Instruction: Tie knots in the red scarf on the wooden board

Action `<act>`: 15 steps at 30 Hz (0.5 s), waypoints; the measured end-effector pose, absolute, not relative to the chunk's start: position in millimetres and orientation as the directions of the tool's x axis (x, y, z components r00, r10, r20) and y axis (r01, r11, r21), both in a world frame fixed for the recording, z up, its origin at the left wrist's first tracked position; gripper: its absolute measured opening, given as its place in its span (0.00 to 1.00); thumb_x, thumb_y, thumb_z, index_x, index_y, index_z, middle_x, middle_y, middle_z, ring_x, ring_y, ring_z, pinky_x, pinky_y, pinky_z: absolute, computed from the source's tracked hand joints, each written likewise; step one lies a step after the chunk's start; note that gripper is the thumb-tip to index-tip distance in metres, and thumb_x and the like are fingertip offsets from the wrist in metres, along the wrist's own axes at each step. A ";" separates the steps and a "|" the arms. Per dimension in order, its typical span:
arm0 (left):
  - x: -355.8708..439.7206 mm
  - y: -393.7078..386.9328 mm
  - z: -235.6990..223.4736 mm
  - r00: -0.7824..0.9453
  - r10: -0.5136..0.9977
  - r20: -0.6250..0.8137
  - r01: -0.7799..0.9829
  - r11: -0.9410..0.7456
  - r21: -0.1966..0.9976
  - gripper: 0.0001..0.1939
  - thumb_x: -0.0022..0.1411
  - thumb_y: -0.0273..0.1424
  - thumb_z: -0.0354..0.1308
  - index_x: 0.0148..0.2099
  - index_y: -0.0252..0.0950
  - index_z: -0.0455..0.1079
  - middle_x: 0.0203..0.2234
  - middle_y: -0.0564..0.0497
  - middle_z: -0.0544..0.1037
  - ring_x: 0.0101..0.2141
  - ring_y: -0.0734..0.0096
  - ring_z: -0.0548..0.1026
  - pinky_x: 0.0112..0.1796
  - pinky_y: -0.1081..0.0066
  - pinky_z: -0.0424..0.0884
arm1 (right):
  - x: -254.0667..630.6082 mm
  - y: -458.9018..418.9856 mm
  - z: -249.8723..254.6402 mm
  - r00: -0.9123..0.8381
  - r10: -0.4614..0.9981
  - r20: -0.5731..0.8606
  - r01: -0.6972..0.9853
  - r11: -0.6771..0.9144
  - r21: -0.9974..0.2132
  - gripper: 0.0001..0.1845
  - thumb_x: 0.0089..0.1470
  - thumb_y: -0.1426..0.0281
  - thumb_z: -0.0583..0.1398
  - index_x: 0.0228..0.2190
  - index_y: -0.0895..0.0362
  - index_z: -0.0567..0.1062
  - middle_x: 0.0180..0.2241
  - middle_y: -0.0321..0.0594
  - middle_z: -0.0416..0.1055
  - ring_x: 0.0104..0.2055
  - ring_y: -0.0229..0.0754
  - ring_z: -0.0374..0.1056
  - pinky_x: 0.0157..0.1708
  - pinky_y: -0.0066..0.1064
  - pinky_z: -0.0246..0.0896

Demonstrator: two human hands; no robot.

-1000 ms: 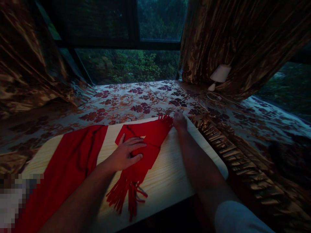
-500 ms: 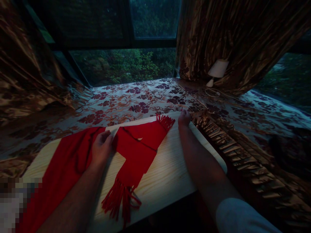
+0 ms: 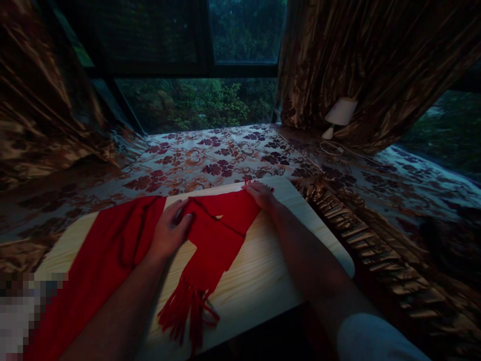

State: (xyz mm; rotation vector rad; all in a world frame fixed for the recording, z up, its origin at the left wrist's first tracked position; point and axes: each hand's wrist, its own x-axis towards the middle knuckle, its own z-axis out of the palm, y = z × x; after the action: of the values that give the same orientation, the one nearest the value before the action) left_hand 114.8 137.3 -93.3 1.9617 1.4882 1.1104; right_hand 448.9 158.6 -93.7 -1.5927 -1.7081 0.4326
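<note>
- I have the left hand at the left edge of 1 red scarf on the pale table, thumb and bent fingers parted.
- My right hand partly hides the far fringe, fingers together; I can't tell if they pinch.
- Left forearm covers red cloth.

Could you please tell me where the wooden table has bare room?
The table has bare patches between the fringed red cloth and right forearm, along its right edge beyond that forearm, and left of the wide red cloth. It is crowded around the left hand and right hand.
</note>
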 end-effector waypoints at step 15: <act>117.0 138.9 -101.3 0.252 0.910 0.330 0.634 -0.413 0.654 0.24 0.60 0.45 0.59 0.56 0.44 0.76 0.63 0.45 0.68 0.62 0.52 0.67 0.65 0.53 0.57 | 471.6 158.3 -89.5 0.461 0.853 0.244 0.820 -0.305 -0.485 0.25 0.69 0.60 0.45 0.50 0.53 0.78 0.60 0.47 0.69 0.64 0.56 0.59 0.63 0.58 0.47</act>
State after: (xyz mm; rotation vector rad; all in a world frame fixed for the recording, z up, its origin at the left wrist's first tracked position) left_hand 117.0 138.9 -101.3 2.1414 1.4098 0.9696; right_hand 471.6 158.3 -89.5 -2.1625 -1.3885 0.0787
